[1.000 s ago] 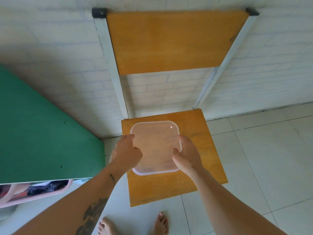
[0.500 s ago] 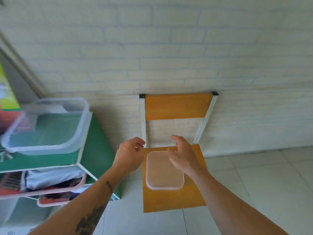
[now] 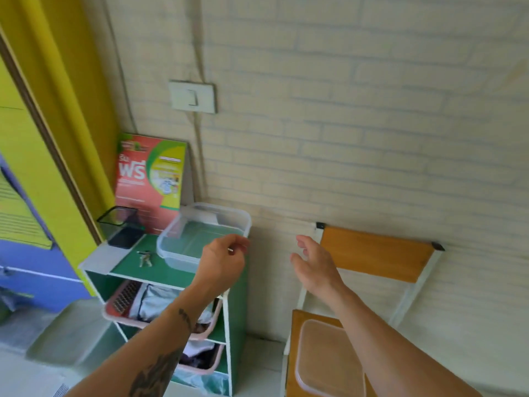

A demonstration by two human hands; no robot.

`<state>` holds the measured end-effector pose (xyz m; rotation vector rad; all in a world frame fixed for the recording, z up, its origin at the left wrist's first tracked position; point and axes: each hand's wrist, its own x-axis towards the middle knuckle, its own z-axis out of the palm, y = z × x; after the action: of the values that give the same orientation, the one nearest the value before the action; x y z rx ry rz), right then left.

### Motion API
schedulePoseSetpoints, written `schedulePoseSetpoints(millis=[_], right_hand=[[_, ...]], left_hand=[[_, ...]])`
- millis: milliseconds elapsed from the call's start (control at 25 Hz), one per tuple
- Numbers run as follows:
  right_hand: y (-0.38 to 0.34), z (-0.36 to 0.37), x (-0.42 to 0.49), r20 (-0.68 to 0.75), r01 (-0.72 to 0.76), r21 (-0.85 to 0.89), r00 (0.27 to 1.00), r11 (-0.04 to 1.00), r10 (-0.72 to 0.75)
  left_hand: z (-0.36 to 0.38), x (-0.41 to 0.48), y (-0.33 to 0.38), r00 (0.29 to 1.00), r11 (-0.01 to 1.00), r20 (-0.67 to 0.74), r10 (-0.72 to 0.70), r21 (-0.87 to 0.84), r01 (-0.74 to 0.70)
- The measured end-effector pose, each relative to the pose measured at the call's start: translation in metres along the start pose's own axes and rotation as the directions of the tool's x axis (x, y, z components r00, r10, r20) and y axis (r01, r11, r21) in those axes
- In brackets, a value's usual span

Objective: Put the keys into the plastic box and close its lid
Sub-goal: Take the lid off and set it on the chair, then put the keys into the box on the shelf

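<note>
Keys point(image 3: 145, 258) lie left of our loosely curled, empty left hand point(image 3: 221, 260), nearer it than our open, empty right hand point(image 3: 313, 263).

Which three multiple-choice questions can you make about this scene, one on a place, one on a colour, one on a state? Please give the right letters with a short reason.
1. Where do the keys lie?
A. inside the plastic box
B. on the green shelf top, beside the box
C. on the chair seat

2. What colour is the chair backrest?
A. orange-brown
B. blue
C. black

3. What is the state of the plastic box?
A. closed with its lid
B. open, with no lid on it
C. turned upside down

Answers:
1 B: the keys rest on the shelf top, left of the box.
2 A: the wooden panel looks orange-brown.
3 B: the lid lies on the chair seat.
</note>
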<state>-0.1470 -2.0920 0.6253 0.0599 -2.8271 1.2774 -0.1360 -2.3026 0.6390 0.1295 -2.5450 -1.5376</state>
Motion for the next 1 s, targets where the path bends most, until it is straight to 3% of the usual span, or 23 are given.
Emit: schedulePoseSetpoints(millis=[360, 520, 720, 880, 1000], right_hand=[[-0.079, 0.101, 0.051, -0.058, -0.064, -0.022, 0.996, 0.998, 0.062], [-0.094, 0.133, 0.070, -0.113, -0.134, -0.072, 0.986, 0.988, 0.125], [-0.093, 0.158, 0.081, -0.160, -0.195, -0.194, 0.973, 0.961, 0.165], [-0.088, 0.171, 0.088, -0.124, -0.258, -0.267, 0.965, 0.929, 0.232], [-0.084, 0.177, 0.093, -0.125, -0.271, -0.289, 0.962, 0.918, 0.245]], left_hand=[[-0.130, 0.075, -0.084, 0.989, 0.999, -0.138, 0.042, 0.029, -0.039], [-0.163, 0.112, -0.134, 0.993, 0.998, -0.114, 0.016, 0.054, -0.009], [-0.173, 0.133, -0.186, 0.997, 0.983, 0.073, -0.025, 0.185, 0.012], [-0.175, 0.135, -0.216, 0.966, 0.918, 0.250, 0.069, 0.362, -0.159], [-0.178, 0.138, -0.232, 0.910, 0.872, 0.414, -0.007, 0.448, -0.197]])
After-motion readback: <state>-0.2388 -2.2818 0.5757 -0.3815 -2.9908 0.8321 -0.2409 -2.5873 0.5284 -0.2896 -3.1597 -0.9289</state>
